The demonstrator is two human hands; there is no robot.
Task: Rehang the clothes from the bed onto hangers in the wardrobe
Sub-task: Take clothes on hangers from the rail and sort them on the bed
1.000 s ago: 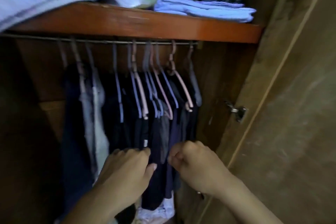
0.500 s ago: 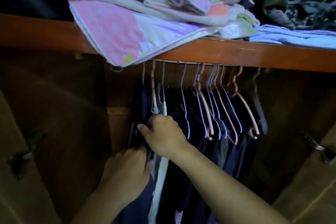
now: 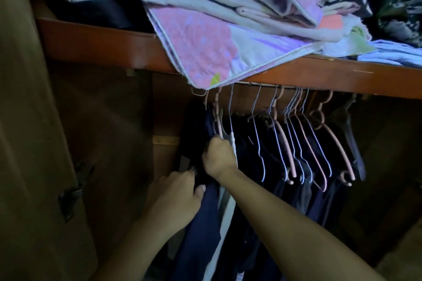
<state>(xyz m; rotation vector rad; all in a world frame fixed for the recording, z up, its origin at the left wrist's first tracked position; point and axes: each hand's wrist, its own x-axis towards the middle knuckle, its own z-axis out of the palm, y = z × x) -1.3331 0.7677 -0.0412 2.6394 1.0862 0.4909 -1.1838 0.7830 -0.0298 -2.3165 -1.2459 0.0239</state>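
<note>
Nearest you, your left hand (image 3: 180,191) grips the dark navy garment (image 3: 201,223) low on its left edge. Just above and right of it, your right hand (image 3: 219,157) is clenched round the neck of the white hanger (image 3: 231,130). The garment hangs straight down from the rail (image 3: 269,85) under the shelf (image 3: 331,77), so your right hand sits nearer the hook.

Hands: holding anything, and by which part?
Right hand grips the hanging clothes just below the hangers; left hand holds the dark garment lower down.
</note>
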